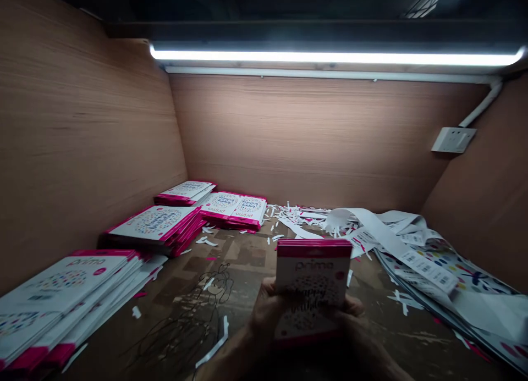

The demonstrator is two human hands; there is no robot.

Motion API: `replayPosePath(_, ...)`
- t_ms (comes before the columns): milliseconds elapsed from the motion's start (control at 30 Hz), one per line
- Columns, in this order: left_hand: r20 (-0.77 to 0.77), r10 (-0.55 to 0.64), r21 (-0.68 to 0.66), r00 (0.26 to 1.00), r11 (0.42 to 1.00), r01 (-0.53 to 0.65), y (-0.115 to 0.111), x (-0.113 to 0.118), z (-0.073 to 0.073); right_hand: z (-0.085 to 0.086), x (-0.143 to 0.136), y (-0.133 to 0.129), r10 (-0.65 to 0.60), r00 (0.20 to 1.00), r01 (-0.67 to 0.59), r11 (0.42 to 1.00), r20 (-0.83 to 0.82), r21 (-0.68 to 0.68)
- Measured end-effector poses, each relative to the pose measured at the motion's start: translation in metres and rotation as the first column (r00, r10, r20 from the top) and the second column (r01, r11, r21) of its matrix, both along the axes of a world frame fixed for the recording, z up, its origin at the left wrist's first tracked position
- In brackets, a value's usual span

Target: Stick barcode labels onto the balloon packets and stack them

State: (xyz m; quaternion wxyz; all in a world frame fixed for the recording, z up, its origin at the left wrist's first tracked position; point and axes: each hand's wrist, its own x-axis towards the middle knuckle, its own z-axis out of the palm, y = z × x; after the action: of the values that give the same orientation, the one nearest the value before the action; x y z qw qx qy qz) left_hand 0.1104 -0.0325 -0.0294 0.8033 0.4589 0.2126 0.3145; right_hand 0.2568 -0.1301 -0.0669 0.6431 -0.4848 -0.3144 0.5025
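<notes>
A stack of flat white packets with pink ends (pixel 312 274), printed "prima" and "happy birthday", is held upright at the lower middle. My left hand (pixel 266 307) grips its left edge, and my right hand (pixel 352 315) closes round its right edge. Several packets show in the stack by their layered pink top edges. The lower parts of both hands are dark and blurred, and the fingers behind the stack are hidden.
Piles of similar packets stand on the left: near (pixel 78 282), middle (pixel 154 224) and back (pixel 235 208). Paper scraps (pixel 297 213) litter the worktop (pixel 239 260). At right, label strips (pixel 424 265) lie over printed sheets (pixel 457 271). Wooden walls (pixel 309 133) enclose the worktop.
</notes>
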Motion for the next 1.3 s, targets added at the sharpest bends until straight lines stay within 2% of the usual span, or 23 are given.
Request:
replayPosePath(100, -0.002, 0.06, -0.238, 0.998, 0.969, -0.059, 0.014, -0.001, -0.006, 0.002, -0.003, 0.019, 0.144, 0.99, -0.143, 0.988, 0.006, -0.06)
replayPosePath(167, -0.047, 0.089, -0.387, 0.995, 0.917, -0.1, 0.024, -0.003, -0.012, 0.006, 0.005, 0.038, 0.202, 0.955, -0.165, 0.97, 0.215, -0.178)
replayPosePath(200, -0.082, 0.107, -0.451, 0.991, 0.882, -0.133, 0.029, -0.003, -0.014, 0.01, 0.013, 0.05, 0.212, 0.906, -0.126, 0.961, 0.367, -0.245)
replayPosePath(267, -0.18, 0.156, -0.533, 0.971, 0.814, -0.23, 0.034, -0.004, -0.018, 0.021, 0.039, 0.078, 0.197, 0.739, 0.02, 0.95, 0.644, -0.313)
replayPosePath(367, -0.294, 0.211, -0.546, 0.932, 0.764, -0.345, 0.038, -0.005, -0.02, 0.037, 0.087, 0.129, 0.079, 0.574, 0.198, 0.952, 0.815, -0.232)
replayPosePath(433, -0.307, 0.213, -0.552, 0.927, 0.754, -0.356, 0.039, -0.005, -0.021, 0.042, 0.114, 0.162, 0.056, 0.456, 0.284, 0.937, 0.888, -0.205)
replayPosePath(533, -0.31, 0.227, -0.565, 0.923, 0.737, -0.371, 0.04, -0.005, -0.026, 0.033, 0.132, 0.198, 0.142, 0.338, 0.357, 0.896, 0.93, -0.266)
replayPosePath(667, -0.347, 0.247, -0.568, 0.905, 0.712, -0.412, 0.041, -0.006, -0.035, 0.011, 0.13, 0.218, 0.295, 0.266, 0.375, 0.846, 0.918, -0.38)
replayPosePath(800, -0.318, 0.263, -0.588, 0.911, 0.7, -0.406, 0.042, -0.004, -0.037, -0.002, 0.125, 0.225, 0.362, 0.271, 0.344, 0.829, 0.892, -0.44)
replayPosePath(900, -0.308, 0.261, -0.597, 0.915, 0.696, -0.399, 0.042, -0.002, -0.029, 0.003, 0.125, 0.222, 0.336, 0.305, 0.326, 0.842, 0.891, -0.429)
replayPosePath(1033, -0.335, 0.27, -0.598, 0.903, 0.679, -0.425, 0.04, 0.0, -0.019, 0.031, 0.125, 0.191, 0.225, 0.373, 0.243, 0.913, 0.9, -0.328)
replayPosePath(1133, -0.295, 0.278, -0.615, 0.914, 0.677, -0.405, 0.039, 0.0, -0.018, 0.06, 0.126, 0.154, 0.244, 0.463, 0.104, 0.94, 0.852, -0.325)
replayPosePath(1233, -0.24, 0.263, -0.611, 0.934, 0.707, -0.356, 0.039, 0.0, -0.024, 0.082, 0.123, 0.123, 0.388, 0.568, -0.073, 0.902, 0.726, -0.424)
replayPosePath(1300, -0.219, 0.263, -0.597, 0.94, 0.726, -0.342, 0.039, 0.0, -0.028, 0.088, 0.115, 0.112, 0.504, 0.522, -0.16, 0.85, 0.688, -0.501)
